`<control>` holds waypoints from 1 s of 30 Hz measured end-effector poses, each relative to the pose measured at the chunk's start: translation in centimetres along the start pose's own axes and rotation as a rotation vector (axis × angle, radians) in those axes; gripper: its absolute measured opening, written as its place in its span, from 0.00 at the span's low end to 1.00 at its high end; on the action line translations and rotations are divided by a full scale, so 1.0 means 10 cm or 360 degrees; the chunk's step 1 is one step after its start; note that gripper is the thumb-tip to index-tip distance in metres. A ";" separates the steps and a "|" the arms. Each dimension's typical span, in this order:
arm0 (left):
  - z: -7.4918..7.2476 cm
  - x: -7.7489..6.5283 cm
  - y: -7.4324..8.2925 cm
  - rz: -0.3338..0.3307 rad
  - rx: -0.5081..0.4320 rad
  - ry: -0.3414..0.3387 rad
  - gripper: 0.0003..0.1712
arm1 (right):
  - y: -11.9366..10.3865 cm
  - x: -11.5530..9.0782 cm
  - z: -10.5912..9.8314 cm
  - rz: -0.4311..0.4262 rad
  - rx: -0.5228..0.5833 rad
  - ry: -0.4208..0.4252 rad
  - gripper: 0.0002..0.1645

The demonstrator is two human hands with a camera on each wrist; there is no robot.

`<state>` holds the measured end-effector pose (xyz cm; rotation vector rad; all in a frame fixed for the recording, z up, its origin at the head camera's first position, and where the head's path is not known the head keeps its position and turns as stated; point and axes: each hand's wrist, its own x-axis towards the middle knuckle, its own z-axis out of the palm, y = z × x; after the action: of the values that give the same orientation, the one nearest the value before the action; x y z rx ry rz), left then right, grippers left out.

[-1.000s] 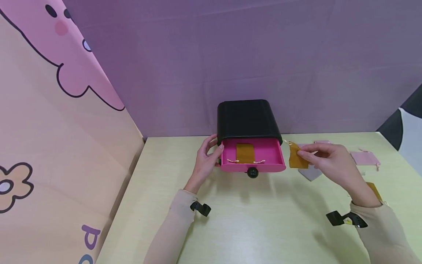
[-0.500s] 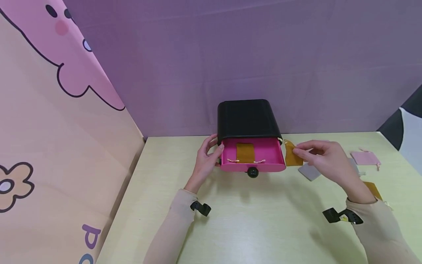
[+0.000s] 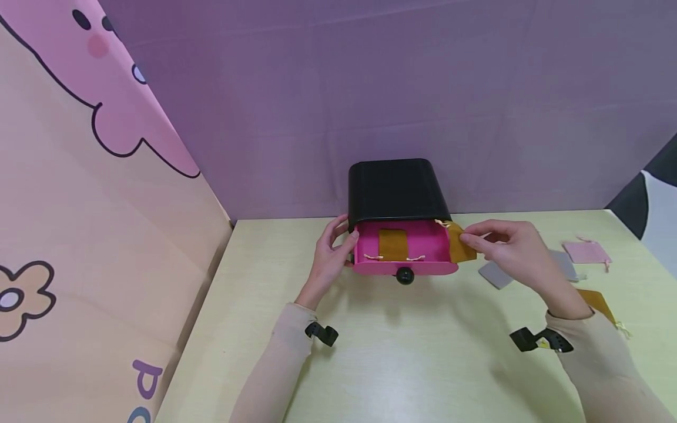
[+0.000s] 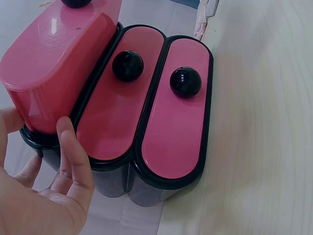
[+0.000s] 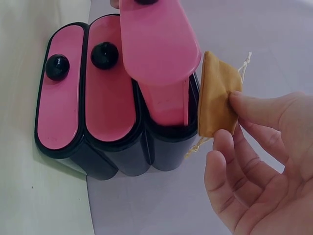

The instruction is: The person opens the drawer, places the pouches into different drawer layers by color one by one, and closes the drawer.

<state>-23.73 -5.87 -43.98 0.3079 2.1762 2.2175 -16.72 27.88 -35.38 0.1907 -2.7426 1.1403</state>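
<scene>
A black drawer unit [image 3: 399, 191] stands at the back of the table, its top pink drawer [image 3: 431, 268] pulled out. Inside the drawer lies a mustard drawstring pouch [image 3: 393, 245] with pale cords. My left hand [image 3: 329, 258] grips the unit's left side, thumb near the drawer's edge. Between thumb and fingers, my right hand [image 3: 510, 249] pinches a second mustard drawstring pouch [image 3: 462, 245], which overlaps the drawer's right rim in the head view. In the right wrist view this pouch [image 5: 217, 95] hangs beside the drawer's end, its cords dangling.
Two lower pink drawers [image 4: 183, 127] with black knobs are closed. To the right on the table lie a pink pouch [image 3: 587, 252], grey pouches [image 3: 496, 275] and another mustard pouch [image 3: 596, 302]. A purple curtain [image 3: 476, 106] rises behind the table.
My right hand has moved left with the pinched mustard pouch, from beside the drawer to over its right rim. The left hand and the drawer have stayed in place.
</scene>
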 end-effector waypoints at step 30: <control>0.00 0.00 -0.01 -0.0017 -0.0018 0.0014 0.32 | -0.17 0.08 0.30 -0.0010 0.0038 0.0029 0.19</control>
<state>-23.76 -5.81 -44.08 0.2865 2.1634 2.2291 -17.45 24.47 -36.13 0.1908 -2.7115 1.1678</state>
